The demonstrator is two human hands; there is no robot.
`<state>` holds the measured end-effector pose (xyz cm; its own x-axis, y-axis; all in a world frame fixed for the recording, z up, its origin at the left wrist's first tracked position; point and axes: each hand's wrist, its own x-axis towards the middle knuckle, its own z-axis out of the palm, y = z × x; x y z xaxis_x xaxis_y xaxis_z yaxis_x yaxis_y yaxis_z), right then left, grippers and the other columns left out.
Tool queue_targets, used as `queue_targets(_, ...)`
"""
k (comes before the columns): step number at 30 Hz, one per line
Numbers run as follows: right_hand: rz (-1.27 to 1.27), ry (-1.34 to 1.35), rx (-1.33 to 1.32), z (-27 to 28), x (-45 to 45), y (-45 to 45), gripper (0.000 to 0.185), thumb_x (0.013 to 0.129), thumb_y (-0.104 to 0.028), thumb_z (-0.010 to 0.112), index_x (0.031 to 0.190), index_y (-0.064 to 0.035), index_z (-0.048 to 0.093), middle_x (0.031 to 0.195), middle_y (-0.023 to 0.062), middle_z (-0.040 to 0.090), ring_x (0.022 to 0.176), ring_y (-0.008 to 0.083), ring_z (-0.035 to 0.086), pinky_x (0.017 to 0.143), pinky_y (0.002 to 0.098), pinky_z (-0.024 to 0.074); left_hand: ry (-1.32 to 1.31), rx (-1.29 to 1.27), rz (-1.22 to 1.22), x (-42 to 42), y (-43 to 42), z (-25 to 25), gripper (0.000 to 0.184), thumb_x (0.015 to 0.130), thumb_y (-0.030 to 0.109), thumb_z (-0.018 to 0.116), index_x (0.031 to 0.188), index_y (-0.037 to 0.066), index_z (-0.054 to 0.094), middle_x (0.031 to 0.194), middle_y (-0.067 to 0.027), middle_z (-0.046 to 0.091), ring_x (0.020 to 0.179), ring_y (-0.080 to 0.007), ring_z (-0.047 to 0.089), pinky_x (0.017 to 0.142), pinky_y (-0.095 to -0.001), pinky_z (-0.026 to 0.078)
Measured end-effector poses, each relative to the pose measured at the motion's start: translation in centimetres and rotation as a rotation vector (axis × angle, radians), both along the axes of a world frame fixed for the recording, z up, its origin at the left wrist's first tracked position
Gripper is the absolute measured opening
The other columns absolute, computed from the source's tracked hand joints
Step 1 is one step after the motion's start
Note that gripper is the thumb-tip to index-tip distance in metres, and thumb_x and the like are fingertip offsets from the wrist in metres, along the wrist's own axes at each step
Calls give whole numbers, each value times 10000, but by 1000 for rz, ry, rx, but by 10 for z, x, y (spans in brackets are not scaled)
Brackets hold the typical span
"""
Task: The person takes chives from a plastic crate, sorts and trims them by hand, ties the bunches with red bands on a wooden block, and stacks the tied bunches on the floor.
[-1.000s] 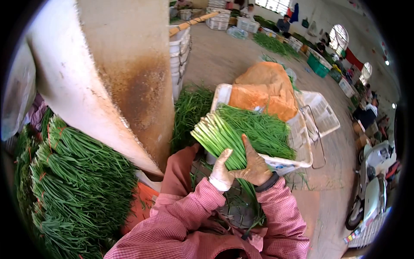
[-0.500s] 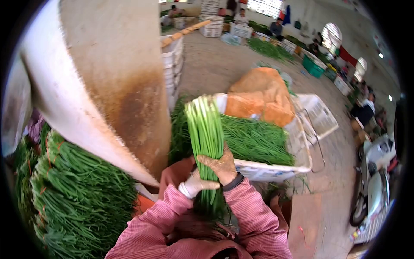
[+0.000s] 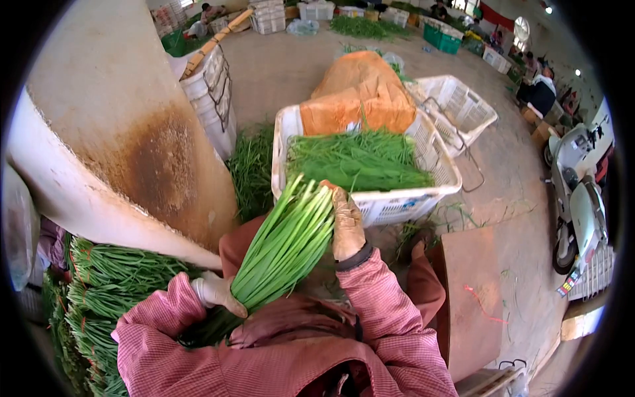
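A bunch of green chives [image 3: 283,241] lies slanted in front of me, its pale stem ends pointing up and away. My left hand [image 3: 221,296], in a whitish glove, is closed around the leafy lower part, thumb across the top. At the stem ends, my right hand [image 3: 346,225] in a stained tan glove grips the bunch's right side; some of its fingers are hidden. Just beyond, a white plastic crate [image 3: 397,198] holds more loose chives [image 3: 360,162], partly covered by an orange-brown cloth [image 3: 362,89].
Tied chive bundles [image 3: 119,298] are stacked at the left beside a rust-stained pillar [image 3: 159,159]. A second white crate [image 3: 456,99] stands behind the first. At right are a brown board [image 3: 473,284] and a parked scooter [image 3: 582,198]. Other people sit at the far side.
The bunch has tilted from upright to slanting and come lower. My left hand has moved down and left along it; my right hand has shifted up to the stem ends. The view has turned.
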<state>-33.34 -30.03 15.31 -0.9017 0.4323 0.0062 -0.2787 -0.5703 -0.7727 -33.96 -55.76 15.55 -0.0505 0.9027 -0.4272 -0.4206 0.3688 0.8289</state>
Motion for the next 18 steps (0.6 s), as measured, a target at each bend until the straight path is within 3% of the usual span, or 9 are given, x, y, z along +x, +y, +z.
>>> queue_targets(1, 43, -17, -15, -2, 10, -5, 326, 868, -313, 457, 940, -29, 601, 858, 18, 601, 785, 95, 531, 728, 229, 436, -69, 4, 82, 18, -7, -6, 673, 647, 86, 697, 1219, 8, 350, 1001, -73, 525, 800, -158, 519, 684, -269, 438)
queue_targets(4, -24, -95, 384, -33, 24, 8, 469, 893, -403, 333, 893, -18, 600, 817, 83, 624, 726, 153, 562, 715, 277, 441, -248, 28, 28, 61, -15, -41, 672, 617, 77, 698, 1207, 16, 382, 1079, -69, 489, 834, -152, 494, 692, -291, 430)
queue_targets(6, -43, -169, 257, -43, 27, 35, 512, 883, -451, 304, 881, -23, 585, 797, 93, 632, 706, 184, 592, 638, 298, 453, -339, 14, 62, 78, -12, -50, 672, 613, 73, 699, 1205, 17, 385, 1077, -69, 491, 841, -152, 494, 697, -291, 429)
queue_targets(8, -99, -269, 330, -47, 29, 69, 421, 908, -363, 306, 987, -26, 545, 777, 82, 632, 637, 157, 584, 580, 242, 453, -361, -7, 112, 81, -11, -54, 672, 610, 69, 699, 1203, 18, 388, 1075, -69, 494, 848, -152, 493, 702, -292, 429)
queue_targets(9, -86, -361, 335, -53, 32, 85, 275, 893, -230, 403, 1049, -38, 524, 890, 87, 604, 765, 180, 574, 642, 256, 461, -359, -9, 127, 81, -12, -55, 672, 608, 67, 699, 1203, 19, 389, 1074, -69, 495, 852, -152, 493, 704, -292, 429)
queue_targets(10, -81, -358, 342, -59, 35, 99, 275, 893, -230, 403, 1049, -38, 524, 890, 87, 604, 765, 180, 574, 642, 256, 461, -351, -11, 136, 82, -13, -55, 672, 606, 65, 699, 1202, 19, 390, 1073, -69, 496, 855, -153, 493, 707, -292, 429)
queue_targets(13, -279, -299, -344, -57, 46, 102, 281, 805, -54, 524, 1085, -47, 502, 1023, 105, 543, 918, 214, 522, 739, 274, 446, -338, -26, 152, 81, -14, -56, 673, 600, 59, 699, 1199, 21, 394, 1070, -69, 500, 866, -153, 493, 714, -292, 428)
queue_targets(15, -472, -169, 1060, -34, 79, 87, 381, 700, 44, 589, 1064, -44, 517, 1085, 123, 498, 1015, 247, 465, 831, 305, 403, -341, -40, 163, 81, -13, -55, 673, 597, 54, 700, 1197, 22, 397, 1068, -69, 502, 873, -153, 492, 719, -293, 428)
queue_targets(18, -440, -39, 1124, -13, 95, 64, 280, 666, 37, 623, 930, -53, 599, 1062, 125, 516, 1017, 244, 472, 869, 320, 364, -350, -52, 182, 80, -11, -57, 674, 591, 48, 700, 1195, 24, 401, 1065, -68, 506, 883, -153, 492, 727, -293, 428)
